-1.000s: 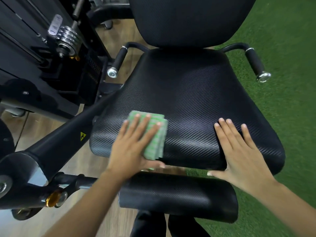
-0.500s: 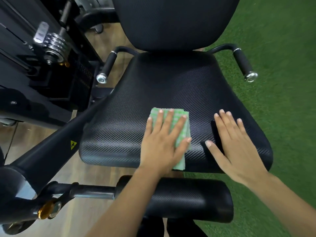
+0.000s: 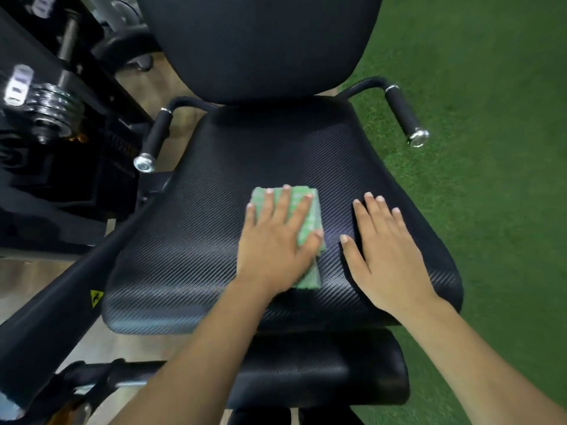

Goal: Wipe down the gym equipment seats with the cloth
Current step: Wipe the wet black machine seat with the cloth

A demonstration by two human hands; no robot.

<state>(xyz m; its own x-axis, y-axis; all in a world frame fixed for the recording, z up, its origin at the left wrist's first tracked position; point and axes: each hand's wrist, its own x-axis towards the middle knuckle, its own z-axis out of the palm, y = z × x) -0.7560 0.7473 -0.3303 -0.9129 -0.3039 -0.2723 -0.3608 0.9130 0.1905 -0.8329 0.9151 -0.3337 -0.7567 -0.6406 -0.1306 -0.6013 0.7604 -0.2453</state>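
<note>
The black textured seat pad [image 3: 214, 228] of a gym machine fills the middle of the view, with its black backrest [image 3: 260, 41] above it. A folded green and white cloth [image 3: 308, 222] lies flat on the middle of the seat. My left hand [image 3: 276, 243] presses it down with straight, spread fingers and covers most of it. My right hand [image 3: 386, 256] rests flat on the seat's right part, fingers straight, apart from the cloth and holding nothing.
Two black side handles with chrome ends, the left handle [image 3: 155, 139] and the right handle [image 3: 405, 113], flank the seat. A black padded roller [image 3: 322, 372] lies below the seat's front edge. A black machine arm [image 3: 61, 314] and weight plates [image 3: 52, 108] stand at left. Green turf [image 3: 491, 148] covers the floor at right.
My left hand has slid the cloth from the seat's front left towards the middle, close to my right hand. My right hand has stayed flat on the seat's right part.
</note>
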